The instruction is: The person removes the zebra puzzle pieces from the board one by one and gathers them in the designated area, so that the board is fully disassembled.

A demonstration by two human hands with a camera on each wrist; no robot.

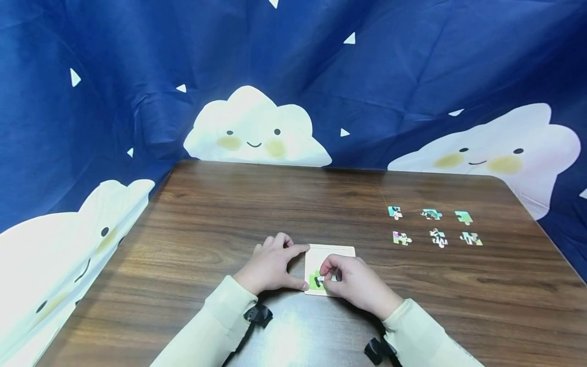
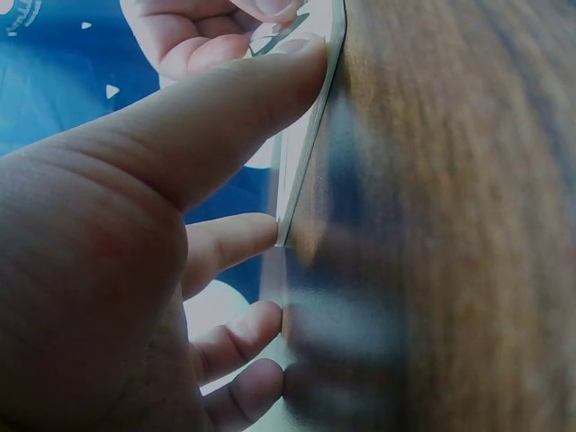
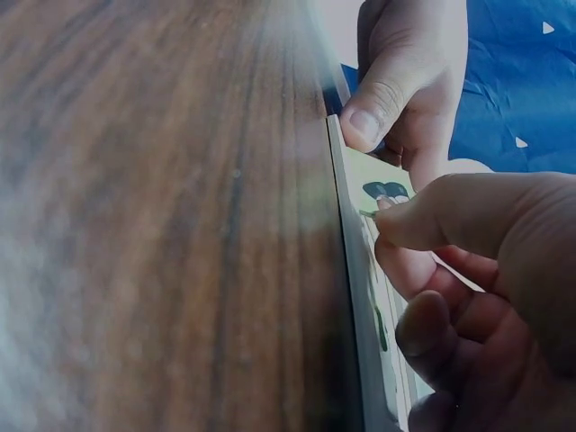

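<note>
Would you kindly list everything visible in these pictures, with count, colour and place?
puzzle board: one, white, near edge of the table, between the two hands.
placed piece: one, mostly green, at the board's near left corner, under the right fingertips.
loose pieces: six, multicoloured, in two rows of three on the table's right side.
table: one, dark brown wood grain.
backdrop cloth: one, dark blue with white smiling clouds and small triangles, behind and beside the table.
wrist straps: two, black, on the cream sleeves.
left hand: one, thumb and forefinger steadying the board's left edge.
right hand: one, fingertips pinching the placed piece on the board.
</note>
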